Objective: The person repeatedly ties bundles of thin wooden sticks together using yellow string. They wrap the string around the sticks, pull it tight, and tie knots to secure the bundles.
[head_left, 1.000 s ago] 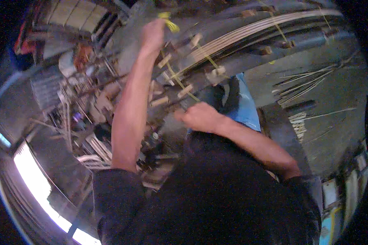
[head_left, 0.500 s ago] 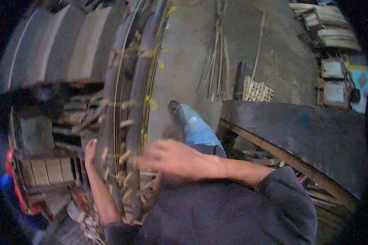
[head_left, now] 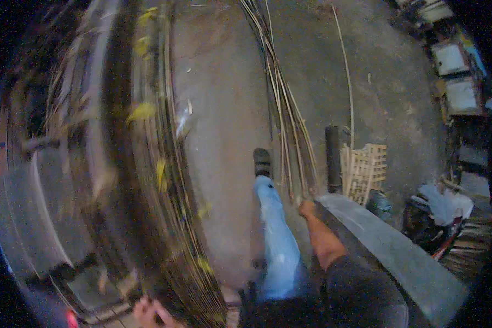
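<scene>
My left hand (head_left: 153,314) is low at the bottom edge, smeared by motion, next to the long thin strips (head_left: 172,240) that run up the left side. Its fingers are too blurred to tell whether they hold anything. Yellow ties or tags (head_left: 161,174) show along these strips. My right hand (head_left: 307,208) hangs beside my leg, close to the near-left corner of a grey slab-like surface (head_left: 388,246). Its fingers look curled in, with nothing seen in them. Whether it touches the slab I cannot tell.
Long thin sticks (head_left: 284,109) lie on the floor ahead, right of my foot (head_left: 262,160). A dark upright post (head_left: 332,156) and a pale lattice crate (head_left: 366,167) stand past the slab. Pale boxes (head_left: 450,58) line the far right.
My body and view have turned and moved forward along the floor. My right hand has swung from across my body to my right side. My left hand is now at the bottom edge.
</scene>
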`<state>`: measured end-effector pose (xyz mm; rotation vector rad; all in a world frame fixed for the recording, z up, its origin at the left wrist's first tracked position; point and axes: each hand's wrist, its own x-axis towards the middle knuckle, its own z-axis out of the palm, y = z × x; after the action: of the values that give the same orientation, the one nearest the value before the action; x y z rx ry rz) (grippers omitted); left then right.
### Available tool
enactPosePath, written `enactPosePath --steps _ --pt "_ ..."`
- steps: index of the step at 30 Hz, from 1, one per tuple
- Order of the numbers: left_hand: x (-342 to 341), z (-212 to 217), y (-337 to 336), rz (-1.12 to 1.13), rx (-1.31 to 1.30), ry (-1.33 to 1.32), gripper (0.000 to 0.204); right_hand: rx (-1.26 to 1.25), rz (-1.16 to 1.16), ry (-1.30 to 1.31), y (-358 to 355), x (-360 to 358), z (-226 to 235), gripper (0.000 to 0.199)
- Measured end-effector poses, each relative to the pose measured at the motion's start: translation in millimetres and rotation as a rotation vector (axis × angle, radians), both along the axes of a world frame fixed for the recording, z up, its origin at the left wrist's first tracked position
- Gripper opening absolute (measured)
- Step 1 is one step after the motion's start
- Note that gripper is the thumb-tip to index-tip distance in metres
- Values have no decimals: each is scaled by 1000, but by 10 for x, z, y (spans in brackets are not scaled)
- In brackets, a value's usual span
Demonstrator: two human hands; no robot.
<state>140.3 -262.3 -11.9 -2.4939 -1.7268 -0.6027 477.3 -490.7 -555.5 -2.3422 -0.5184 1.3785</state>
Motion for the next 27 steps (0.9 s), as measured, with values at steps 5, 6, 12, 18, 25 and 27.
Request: enactPosePath --steps 5,6,12,18,25,27 --pt "1313 -267 1426 674 -301 409 67 91 83 -388 1612 1374 -1211 24" --pt "1260 -390 1674 519 -171 614 75 27 -14 -413 1818 1678 -1490 25" --pt "1790 -1579 2157 299 -83 522 71 -276 60 -620 2912 2995 -2849 21" --pt "1991 -1976 2366 263 -99 523 68 -380 83 -638 3258 3335 -3254 26" --pt "1935 -1495 2168 230 -39 449 64 -428 183 -448 1479 2514 -2513 30" --pt "1738 -1240 2059 257 -15 366 62 17 299 -619 304 2009 -1877 35"
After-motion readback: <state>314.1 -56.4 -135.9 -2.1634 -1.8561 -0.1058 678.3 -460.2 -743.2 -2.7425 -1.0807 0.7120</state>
